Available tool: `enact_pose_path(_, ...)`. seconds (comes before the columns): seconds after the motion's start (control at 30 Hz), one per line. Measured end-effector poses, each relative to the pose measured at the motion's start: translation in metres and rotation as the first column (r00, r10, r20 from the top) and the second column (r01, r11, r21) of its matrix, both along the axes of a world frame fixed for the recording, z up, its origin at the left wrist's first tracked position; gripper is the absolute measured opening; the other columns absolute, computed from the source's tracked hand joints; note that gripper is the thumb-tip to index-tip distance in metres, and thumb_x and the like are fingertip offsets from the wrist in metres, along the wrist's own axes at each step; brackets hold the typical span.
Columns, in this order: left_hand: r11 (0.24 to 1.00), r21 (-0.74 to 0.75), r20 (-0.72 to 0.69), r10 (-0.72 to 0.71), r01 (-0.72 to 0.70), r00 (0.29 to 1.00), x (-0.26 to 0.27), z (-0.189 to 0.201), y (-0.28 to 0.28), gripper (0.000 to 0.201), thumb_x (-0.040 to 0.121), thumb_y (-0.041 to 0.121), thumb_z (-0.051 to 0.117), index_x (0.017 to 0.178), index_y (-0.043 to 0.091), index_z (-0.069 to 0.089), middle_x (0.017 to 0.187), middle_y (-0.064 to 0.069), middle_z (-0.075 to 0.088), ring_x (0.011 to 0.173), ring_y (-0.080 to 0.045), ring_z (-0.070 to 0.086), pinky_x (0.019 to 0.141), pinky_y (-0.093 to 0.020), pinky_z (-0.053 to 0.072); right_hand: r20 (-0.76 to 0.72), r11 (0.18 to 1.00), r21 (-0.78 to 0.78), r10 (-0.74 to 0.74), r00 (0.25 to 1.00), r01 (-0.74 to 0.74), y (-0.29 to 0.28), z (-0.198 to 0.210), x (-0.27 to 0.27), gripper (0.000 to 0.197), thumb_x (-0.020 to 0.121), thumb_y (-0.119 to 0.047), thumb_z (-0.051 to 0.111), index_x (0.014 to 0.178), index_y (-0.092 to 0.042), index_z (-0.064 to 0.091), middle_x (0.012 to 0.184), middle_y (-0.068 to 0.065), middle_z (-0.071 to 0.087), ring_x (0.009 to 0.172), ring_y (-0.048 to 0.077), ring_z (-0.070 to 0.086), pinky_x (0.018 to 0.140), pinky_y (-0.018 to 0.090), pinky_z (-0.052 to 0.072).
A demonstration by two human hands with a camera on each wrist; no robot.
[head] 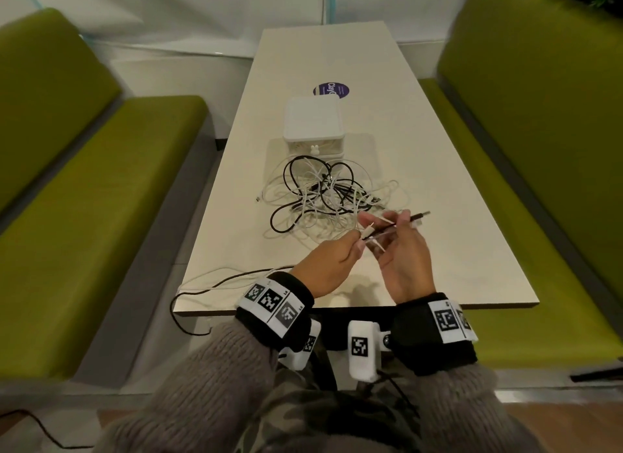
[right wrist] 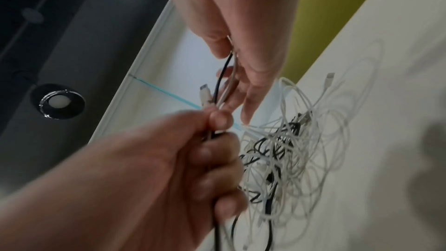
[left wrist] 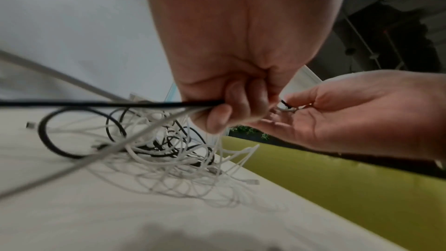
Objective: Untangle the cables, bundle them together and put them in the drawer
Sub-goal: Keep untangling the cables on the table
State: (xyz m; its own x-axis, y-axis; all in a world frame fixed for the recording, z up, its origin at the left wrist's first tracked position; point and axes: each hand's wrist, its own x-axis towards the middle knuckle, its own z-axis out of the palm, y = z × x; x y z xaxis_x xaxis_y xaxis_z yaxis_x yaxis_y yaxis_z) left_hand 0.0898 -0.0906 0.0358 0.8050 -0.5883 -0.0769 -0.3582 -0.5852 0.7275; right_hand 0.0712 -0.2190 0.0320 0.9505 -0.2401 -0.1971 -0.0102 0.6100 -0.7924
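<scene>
A tangle of black and white cables [head: 328, 196] lies mid-table in front of a small white drawer box [head: 313, 124], whose drawer looks closed. My left hand [head: 340, 252] grips a bunch of black and white cable strands in a fist, seen close in the left wrist view [left wrist: 226, 112]. My right hand [head: 397, 236] pinches the same cables' plug ends, with a black plug [head: 419, 215] sticking out to the right. In the right wrist view the right hand [right wrist: 237, 58] holds the strands just above the left hand [right wrist: 200, 152], and the tangle [right wrist: 289, 150] lies beyond.
The cream table [head: 438, 189] carries a round purple sticker [head: 332, 90] behind the box. Black and white cable lengths [head: 215, 279] trail over the table's near left edge. Green benches [head: 84, 196] flank both sides.
</scene>
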Motion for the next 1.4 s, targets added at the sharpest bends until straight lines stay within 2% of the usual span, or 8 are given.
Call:
enact_pose_path(0.1,1.000,-0.007,-0.025,-0.004,0.004,1.000,0.004,0.003,-0.003,0.027,0.102,0.026,0.029,0.114,0.011,0.048,0.088,0.002,0.048,0.082,-0.013,0.045,0.075,-0.025,0.033,0.012,0.999,-0.032,0.036,0.999,-0.036,0.007,-0.008,-0.003,0.037,0.105,-0.030,0.027,0.100,-0.013,0.059,0.106,0.008,0.072,0.111,0.020,0.064,0.083,0.032,0.047)
enact_pose_path(0.27,0.999,0.029,-0.057,-0.042,0.043,0.998,0.009,0.000,0.011,0.026,0.102,0.027,0.030,0.077,0.024,0.035,0.071,0.003,0.040,0.068,-0.016,0.038,0.069,-0.031,0.031,-0.037,0.989,0.054,-0.136,0.990,0.138,-0.018,-0.001,0.005,0.024,0.101,-0.027,0.041,0.120,-0.016,0.052,0.113,0.008,0.068,0.106,0.020,0.065,0.082,0.030,0.050)
enact_pose_path(0.43,0.993,0.084,-0.097,-0.071,0.080,0.993,0.009,0.001,0.014,0.027,0.102,0.028,0.031,0.086,0.015,0.048,0.075,0.007,0.047,0.081,-0.020,0.048,0.075,-0.029,0.035,-0.010,0.971,-0.226,-0.085,0.996,0.080,-0.026,0.000,0.011,0.026,0.103,-0.017,0.037,0.088,-0.008,0.057,0.085,0.011,0.068,0.075,0.017,0.070,0.073,0.026,0.054)
enact_pose_path(0.67,0.997,0.074,-0.028,-0.025,0.027,0.999,0.013,0.013,-0.015,0.032,0.102,0.023,0.027,0.109,0.003,0.051,0.091,0.000,0.055,0.081,-0.016,0.050,0.072,-0.027,0.036,0.053,0.868,-0.490,-0.068,0.996,0.085,0.010,-0.017,0.007,0.031,0.102,-0.011,0.038,0.089,-0.013,0.066,0.096,0.009,0.071,0.082,0.019,0.061,0.052,0.023,0.041)
enact_pose_path(0.93,0.981,0.161,-0.037,-0.108,0.112,0.994,0.003,0.005,-0.014,0.026,0.102,0.026,0.028,0.094,0.007,0.045,0.081,-0.009,0.052,0.072,-0.023,0.047,0.069,-0.035,0.038,-0.051,0.870,-0.490,0.021,0.998,-0.044,-0.004,-0.003,0.011,0.037,0.101,-0.038,0.039,0.096,-0.018,0.071,0.110,-0.001,0.071,0.104,0.007,0.065,0.095,0.031,0.047)
enact_pose_path(1.13,0.997,0.064,-0.024,-0.044,0.045,0.999,0.007,0.003,-0.014,0.043,0.097,0.035,0.026,0.115,-0.001,0.044,0.093,-0.017,0.059,0.083,-0.031,0.055,0.077,-0.038,0.041,-0.019,0.971,-0.237,0.017,1.000,-0.021,-0.002,-0.002,0.010,0.034,0.096,-0.041,0.048,0.112,-0.014,0.062,0.116,0.003,0.068,0.108,0.012,0.064,0.091,0.032,0.048)
enact_pose_path(1.23,0.996,-0.092,-0.029,-0.004,0.001,1.000,0.011,0.009,-0.013,0.036,0.101,0.026,0.027,0.116,0.002,0.049,0.099,-0.016,0.059,0.091,-0.029,0.056,0.084,-0.036,0.044,-0.013,0.955,-0.236,0.184,0.983,-0.182,-0.005,-0.009,0.004,0.044,0.080,-0.045,0.065,0.111,-0.015,0.063,0.111,-0.001,0.069,0.102,0.009,0.064,0.082,0.024,0.049)
enact_pose_path(1.4,0.990,-0.144,-0.137,-0.011,-0.009,0.990,0.013,0.005,-0.013,0.032,0.102,0.021,0.027,0.097,0.002,0.052,0.098,-0.012,0.059,0.097,-0.026,0.058,0.093,-0.042,0.045,-0.043,0.896,-0.319,0.312,0.949,-0.309,0.002,-0.013,-0.004,0.042,0.103,-0.031,0.036,0.109,-0.004,0.068,0.112,0.010,0.070,0.108,0.016,0.065,0.084,0.024,0.052)
